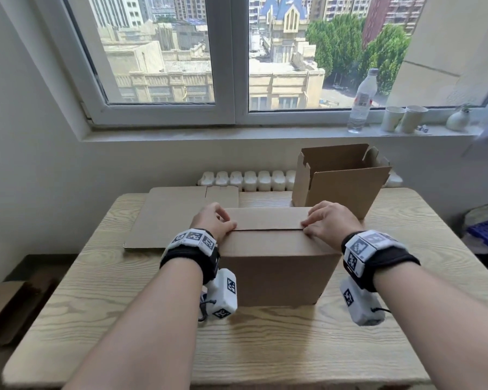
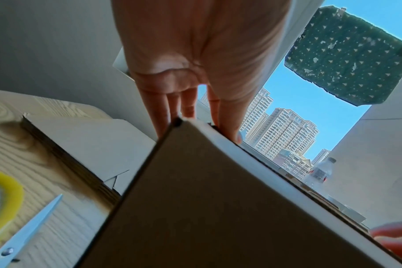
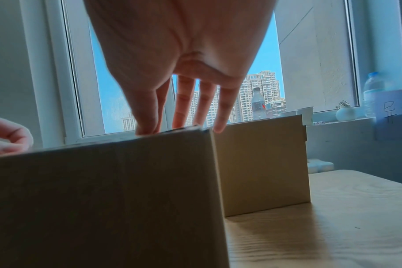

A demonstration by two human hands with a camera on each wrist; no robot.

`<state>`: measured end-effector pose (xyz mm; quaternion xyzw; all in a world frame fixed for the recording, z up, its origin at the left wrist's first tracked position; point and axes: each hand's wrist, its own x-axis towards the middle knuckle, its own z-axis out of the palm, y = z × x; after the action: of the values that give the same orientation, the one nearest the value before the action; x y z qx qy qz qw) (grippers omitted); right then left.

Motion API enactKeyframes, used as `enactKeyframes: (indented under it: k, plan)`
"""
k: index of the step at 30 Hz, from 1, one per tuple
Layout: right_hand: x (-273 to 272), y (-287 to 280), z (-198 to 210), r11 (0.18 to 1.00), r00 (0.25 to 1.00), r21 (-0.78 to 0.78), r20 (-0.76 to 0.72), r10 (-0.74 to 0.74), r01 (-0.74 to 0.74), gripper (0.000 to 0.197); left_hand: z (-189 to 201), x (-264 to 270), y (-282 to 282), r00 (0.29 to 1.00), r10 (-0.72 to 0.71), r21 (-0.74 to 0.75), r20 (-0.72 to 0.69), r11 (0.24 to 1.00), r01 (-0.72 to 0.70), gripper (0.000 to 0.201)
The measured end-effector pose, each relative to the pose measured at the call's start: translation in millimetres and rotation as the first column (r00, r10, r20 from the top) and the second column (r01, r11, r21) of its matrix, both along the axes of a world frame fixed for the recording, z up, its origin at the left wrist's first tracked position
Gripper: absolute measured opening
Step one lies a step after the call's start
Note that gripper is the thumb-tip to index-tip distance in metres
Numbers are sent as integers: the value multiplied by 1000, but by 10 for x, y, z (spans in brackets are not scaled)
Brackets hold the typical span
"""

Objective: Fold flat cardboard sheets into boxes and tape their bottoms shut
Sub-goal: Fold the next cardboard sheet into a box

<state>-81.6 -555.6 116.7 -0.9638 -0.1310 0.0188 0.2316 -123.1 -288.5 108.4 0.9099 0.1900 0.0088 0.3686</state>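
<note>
Hands (image 1: 213, 220) (image 1: 328, 220) at box (image 1: 276, 266) top edges

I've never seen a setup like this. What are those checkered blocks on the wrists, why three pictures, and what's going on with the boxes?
No robot here: a person wears cameras. The big picture comes from a head camera; the other two come from wrist cameras looking along each hand. The checkered blocks sit on the wrist straps that carry those cameras.

The left hand and right hand press down the closed flaps of a cardboard box standing on the wooden table; I see no tape on the seam yet. Behind it stand an open box and flat cardboard sheets. The left wrist view also shows a yellow tape roll and scissors lying on the table.
</note>
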Motion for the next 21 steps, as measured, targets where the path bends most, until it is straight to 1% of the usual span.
enactKeyframes:
  k: [4, 6, 9, 12, 17, 19, 21]
  plan:
    - [24, 18, -50, 999, 1000, 23, -2, -31, 31, 3, -6, 15, -16, 999, -29, 61, -16, 998, 29, 19]
    - [23, 45, -41, 998, 999, 27, -6, -52, 52, 3, -12, 22, -5, 999, -42, 74, -24, 996, 43, 20]
    - [-1, 71, -16, 995, 996, 40, -6, -88, 88, 5, -38, -3, -1, 998, -66, 37, -19, 997, 67, 26]
    - [-26, 84, -2, 994, 995, 35, -8, -99, 99, 7, -54, -24, -27, 999, -53, 0, -7, 999, 53, 29]
    - [-91, 89, 15, 995, 995, 38, -26, -92, 93, 9, -4, 0, -74, 998, -67, 146, -16, 987, 69, 29]
    - [-129, 89, 25, 996, 996, 17, -24, -90, 90, 6, -15, -11, -100, 998, -59, 178, -22, 982, 62, 30]
    - [-157, 89, 35, 997, 997, -20, -17, -75, 75, 8, -11, -19, -113, 998, -59, 191, -25, 980, 62, 30]
